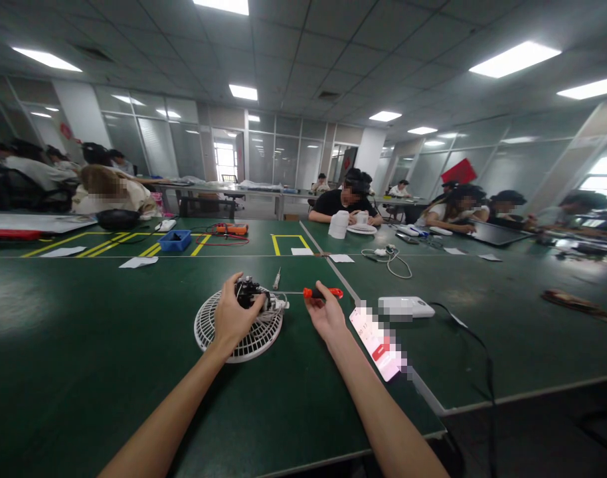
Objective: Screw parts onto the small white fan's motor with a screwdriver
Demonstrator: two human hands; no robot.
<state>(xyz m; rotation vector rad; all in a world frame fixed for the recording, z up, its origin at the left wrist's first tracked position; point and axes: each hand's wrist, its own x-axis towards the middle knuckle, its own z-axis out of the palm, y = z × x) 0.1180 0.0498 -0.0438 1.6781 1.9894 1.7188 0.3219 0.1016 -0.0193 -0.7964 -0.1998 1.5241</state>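
A white round fan grille [207, 332] lies flat on the green table, with a dark fan motor [248, 292] and wires on top of it. My left hand [234, 315] is closed around the motor, its thumb and fingers on either side. My right hand [327, 312] grips a red and black screwdriver [337, 293] by the handle. The screwdriver's thin shaft points left, and its tip end is close to the motor's right side; whether it touches a screw I cannot tell. Just behind the motor lies a small pointed tool [277, 277].
A lit phone [370, 338] lies right of my right hand, with a white power bank [406, 307] and black cable beyond. A blue bin [174, 241], an orange multimeter [232, 229] and a white cable [400, 265] are farther back. Across the table a person [348, 199] works on white fan parts.
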